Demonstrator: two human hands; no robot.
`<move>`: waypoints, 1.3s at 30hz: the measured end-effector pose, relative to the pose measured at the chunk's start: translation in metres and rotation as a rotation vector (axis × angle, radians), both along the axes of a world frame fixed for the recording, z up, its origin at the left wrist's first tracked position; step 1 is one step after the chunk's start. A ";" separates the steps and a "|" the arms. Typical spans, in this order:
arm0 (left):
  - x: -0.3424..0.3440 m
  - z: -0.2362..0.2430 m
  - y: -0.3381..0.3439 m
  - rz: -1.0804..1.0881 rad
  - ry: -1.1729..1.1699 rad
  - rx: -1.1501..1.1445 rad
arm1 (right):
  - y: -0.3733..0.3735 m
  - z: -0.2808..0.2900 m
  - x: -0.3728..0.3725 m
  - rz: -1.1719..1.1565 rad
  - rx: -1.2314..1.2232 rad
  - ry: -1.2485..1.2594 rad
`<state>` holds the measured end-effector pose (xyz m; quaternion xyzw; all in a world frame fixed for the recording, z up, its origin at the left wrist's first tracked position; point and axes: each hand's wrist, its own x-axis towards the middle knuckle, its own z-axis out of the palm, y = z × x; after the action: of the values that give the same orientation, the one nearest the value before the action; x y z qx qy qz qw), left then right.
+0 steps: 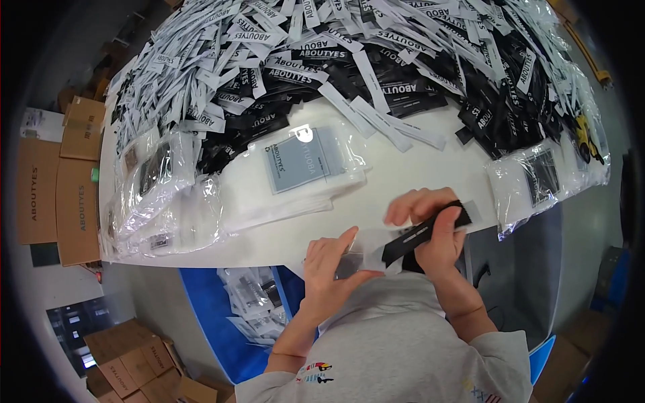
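Note:
Close to my body at the table's front edge, my right hand (pixel 433 232) grips a narrow black packet (pixel 408 243) with a toothed end, its thumb pressed on top. My left hand (pixel 329 269) holds a small clear plastic bag (pixel 368 243) between thumb and fingers. The packet's lower end lies against the bag; whether it is inside, I cannot tell. Just beyond my hands, a stack of clear bags with grey printed panels (pixel 295 164) lies flat on the white table (pixel 259 247). Several white packets (pixel 396 127) lie loose past that stack.
A large heap of white and black packets (pixel 316 54) covers the far table. Bundles of clear bags lie at left (pixel 158 181) and right (pixel 531 178), with yellow scissors (pixel 586 141) on the right. A blue bin (pixel 208 302) below holds filled bags. Cardboard boxes (pixel 80 195) stand left.

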<state>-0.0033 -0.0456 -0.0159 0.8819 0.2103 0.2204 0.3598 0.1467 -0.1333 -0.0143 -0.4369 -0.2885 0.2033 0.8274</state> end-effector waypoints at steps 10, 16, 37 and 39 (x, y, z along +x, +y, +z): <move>-0.002 -0.001 0.005 -0.061 -0.018 -0.153 | -0.008 -0.015 0.016 0.049 0.049 0.009; -0.006 -0.004 0.007 -0.003 -0.022 -0.222 | -0.011 -0.024 0.015 0.047 -0.150 -0.011; -0.010 -0.006 0.018 0.096 0.009 0.158 | -0.014 -0.026 -0.013 0.496 -0.371 -0.011; -0.011 -0.006 0.017 0.096 0.020 0.204 | -0.016 -0.025 -0.006 0.428 -0.284 0.061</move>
<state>-0.0141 -0.0283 -0.0216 0.9050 0.2322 0.2488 0.2551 0.1404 -0.1491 -0.0397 -0.4716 -0.3180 0.4252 0.7040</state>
